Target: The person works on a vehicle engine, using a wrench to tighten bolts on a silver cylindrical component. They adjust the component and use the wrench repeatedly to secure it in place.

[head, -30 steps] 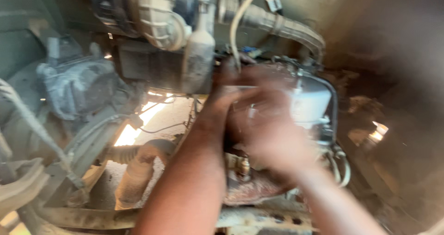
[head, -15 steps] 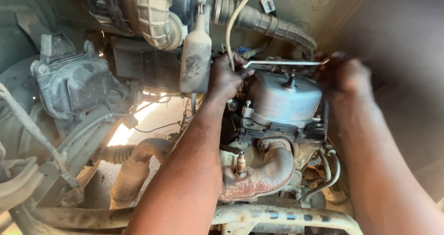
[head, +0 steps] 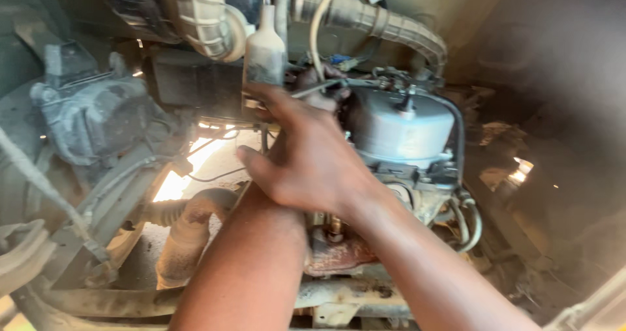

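Sitting just right of the frame's centre, the grey cylindrical canister (head: 401, 126) is mounted among engine parts, with a thin metal tool (head: 319, 88) lying along its upper left edge. The left hand (head: 319, 86), mostly hidden, has its fingers curled around that tool. The right hand (head: 306, 155) crosses in front, fingers spread flat and holding nothing, beside the canister. A ribbed hose (head: 202, 18) hangs upper left; a rusty pipe (head: 189, 230) runs lower left.

Dim vehicle underside, sunlit ground (head: 171, 186) beyond
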